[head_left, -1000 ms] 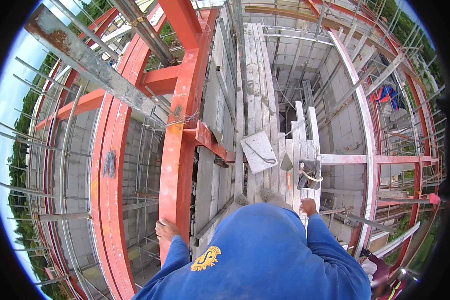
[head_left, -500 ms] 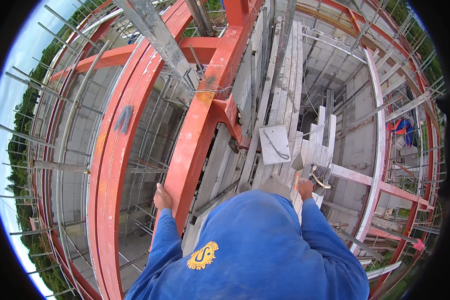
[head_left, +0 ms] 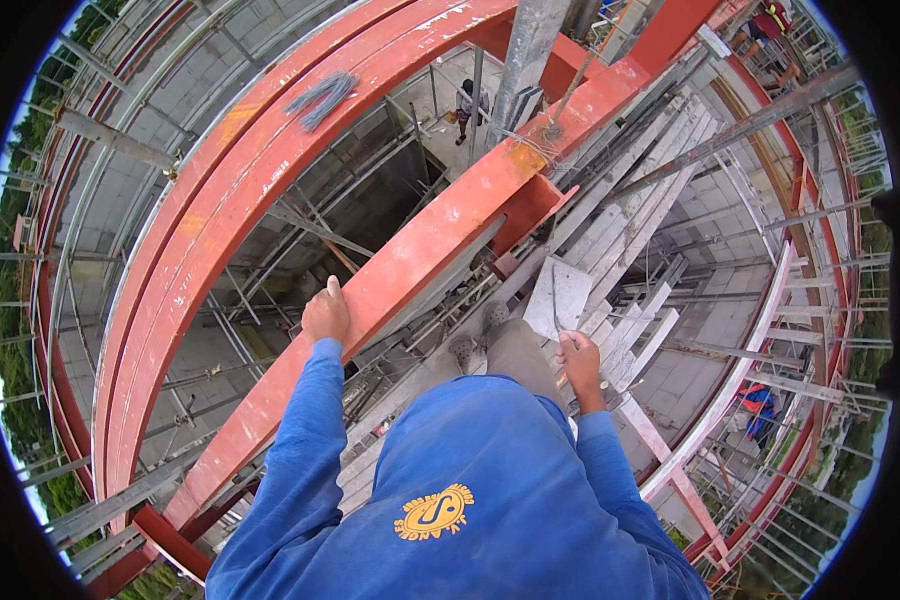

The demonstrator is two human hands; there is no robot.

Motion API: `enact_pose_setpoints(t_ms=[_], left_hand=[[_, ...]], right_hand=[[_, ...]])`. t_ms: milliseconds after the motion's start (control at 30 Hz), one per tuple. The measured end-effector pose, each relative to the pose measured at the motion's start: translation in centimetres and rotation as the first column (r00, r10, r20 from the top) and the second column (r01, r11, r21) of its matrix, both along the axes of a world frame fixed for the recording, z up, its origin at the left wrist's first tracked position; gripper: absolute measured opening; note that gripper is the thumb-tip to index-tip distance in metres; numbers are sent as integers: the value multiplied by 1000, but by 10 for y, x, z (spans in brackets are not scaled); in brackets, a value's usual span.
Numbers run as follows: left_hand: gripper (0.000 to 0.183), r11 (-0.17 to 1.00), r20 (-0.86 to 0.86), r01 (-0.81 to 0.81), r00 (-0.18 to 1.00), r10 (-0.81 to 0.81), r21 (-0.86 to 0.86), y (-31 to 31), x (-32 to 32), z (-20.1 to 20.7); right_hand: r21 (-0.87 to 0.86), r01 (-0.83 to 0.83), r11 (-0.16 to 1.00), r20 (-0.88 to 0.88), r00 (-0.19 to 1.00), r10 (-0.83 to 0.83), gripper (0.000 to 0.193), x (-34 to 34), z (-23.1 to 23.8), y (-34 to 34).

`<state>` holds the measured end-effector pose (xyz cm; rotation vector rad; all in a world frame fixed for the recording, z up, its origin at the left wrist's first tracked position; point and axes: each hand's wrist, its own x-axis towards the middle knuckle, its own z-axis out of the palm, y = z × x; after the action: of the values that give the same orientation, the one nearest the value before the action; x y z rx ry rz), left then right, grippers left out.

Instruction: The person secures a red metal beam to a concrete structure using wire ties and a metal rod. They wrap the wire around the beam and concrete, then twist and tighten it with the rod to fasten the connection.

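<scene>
The right hand (head_left: 580,362) has its fingertips drawn close together at the lower end of a thin dark rod (head_left: 556,300); whether they grip it cannot be told. The rod's long axis runs nearly up and down the view, its far end pointing away from the person across a pale, four-sided board (head_left: 576,290). That board sits at a slant just beyond the hand, beside the person's shoes (head_left: 495,315). The left hand (head_left: 327,312) rests against the left edge of a red beam (head_left: 420,255), and how far its fingers curl around is hidden. The beam's long axis slants from lower left to upper right, passing wire ties (head_left: 545,140). Farther out, a grey wire bundle (head_left: 325,97) lies on a curved red beam (head_left: 240,170).
</scene>
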<state>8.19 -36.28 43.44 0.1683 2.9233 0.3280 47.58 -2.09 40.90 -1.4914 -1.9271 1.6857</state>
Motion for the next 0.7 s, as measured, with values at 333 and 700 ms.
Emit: enact_pose_setpoints(t_ms=[333, 700], left_hand=[[66, 976, 14, -218, 976, 218, 9, 8, -6, -6], [61, 954, -87, -300, 950, 300, 9, 7, -11, -18]], right_hand=[[563, -548, 619, -109, 693, 713, 26, -258, 90, 11], [739, -595, 315, 27, 493, 869, 17, -422, 36, 19]])
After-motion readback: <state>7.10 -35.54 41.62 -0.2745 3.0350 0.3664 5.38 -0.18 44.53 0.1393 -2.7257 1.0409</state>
